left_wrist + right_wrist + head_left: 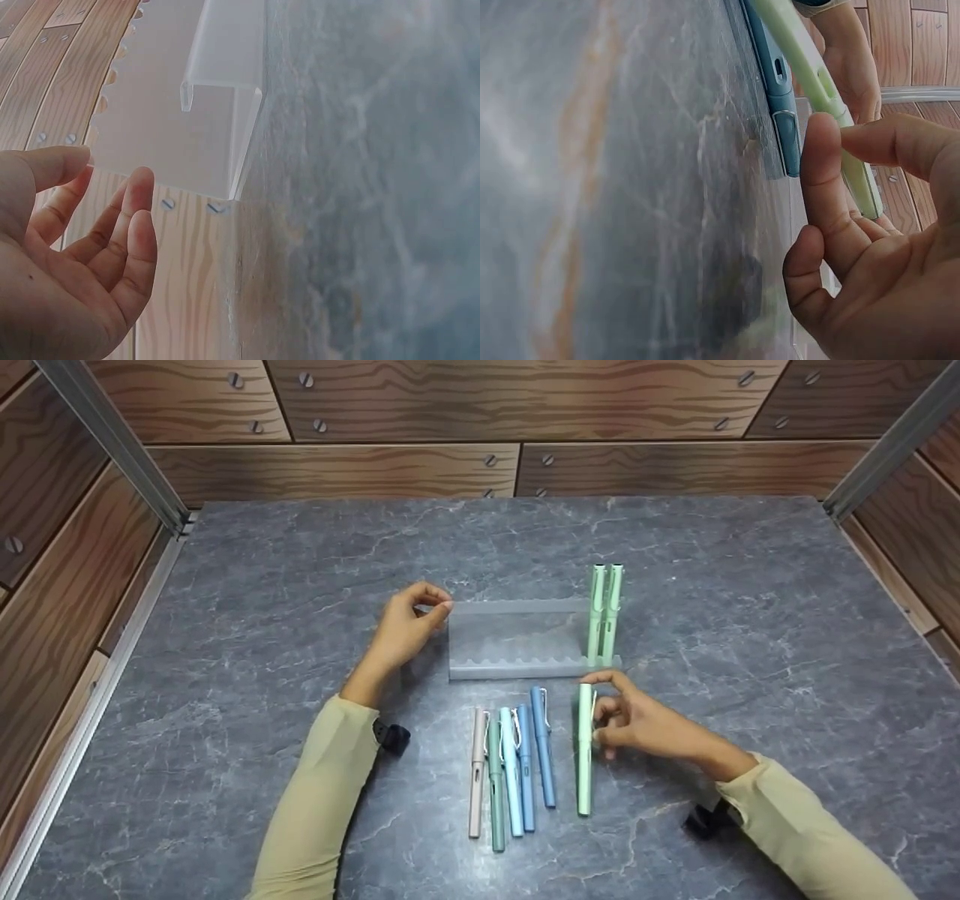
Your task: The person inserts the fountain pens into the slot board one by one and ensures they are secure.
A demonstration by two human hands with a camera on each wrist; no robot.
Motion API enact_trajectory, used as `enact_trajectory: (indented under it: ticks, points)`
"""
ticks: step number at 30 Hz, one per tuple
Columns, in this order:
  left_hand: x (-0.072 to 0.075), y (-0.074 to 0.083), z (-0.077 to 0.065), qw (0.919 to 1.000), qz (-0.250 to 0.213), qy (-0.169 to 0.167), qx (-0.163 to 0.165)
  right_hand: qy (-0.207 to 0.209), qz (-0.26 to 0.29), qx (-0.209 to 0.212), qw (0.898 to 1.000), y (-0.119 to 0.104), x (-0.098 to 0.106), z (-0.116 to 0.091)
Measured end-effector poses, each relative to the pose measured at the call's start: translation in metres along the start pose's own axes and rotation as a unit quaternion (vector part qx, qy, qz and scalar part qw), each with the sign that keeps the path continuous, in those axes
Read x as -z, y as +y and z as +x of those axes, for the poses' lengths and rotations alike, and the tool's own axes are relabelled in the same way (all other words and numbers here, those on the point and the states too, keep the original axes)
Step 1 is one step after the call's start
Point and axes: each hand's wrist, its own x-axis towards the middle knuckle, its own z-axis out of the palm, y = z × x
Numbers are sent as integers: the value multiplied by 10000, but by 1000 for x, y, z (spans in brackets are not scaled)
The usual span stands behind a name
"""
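A clear pen rack (517, 636) with notched edges stands mid-table. My left hand (405, 624) pinches its upper left corner between thumb and forefinger; the other fingers curve loosely apart from the rack (161, 127) in the left wrist view. Two light green pens (595, 619) lean side by side in the right-end notches. In front of the rack, my right hand (649, 725) holds another light green pen (584, 757) by its cap end, clip facing right. Thumb and fingers grip that pen (799, 52) in the right wrist view.
Several capped pens lie in a loose row before the rack: a beige pen (477, 780), a dark green pen (496, 795), a pale aqua pen (511, 780) and blue pens (543, 757). Wood-patterned panels (405, 472) bound the grey marbled table (285, 555).
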Motion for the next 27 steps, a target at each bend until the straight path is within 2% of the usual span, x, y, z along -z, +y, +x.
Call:
enact_trajectory:
  ticks: [10,13,20,27]
  points:
    - [-1,0,0,10000,-5,55,-27,284,-119,-75,9995,-9,6,-1]
    - [0,-1,1,10000,-1,38,-28,366,-170,3,9992,-14,9,-2]
    - [1,0,1,10000,44,14,37,556,-658,323,9958,-19,13,-4]
    - [0,-1,1,10000,18,41,21,810,-728,390,9933,-25,16,-4]
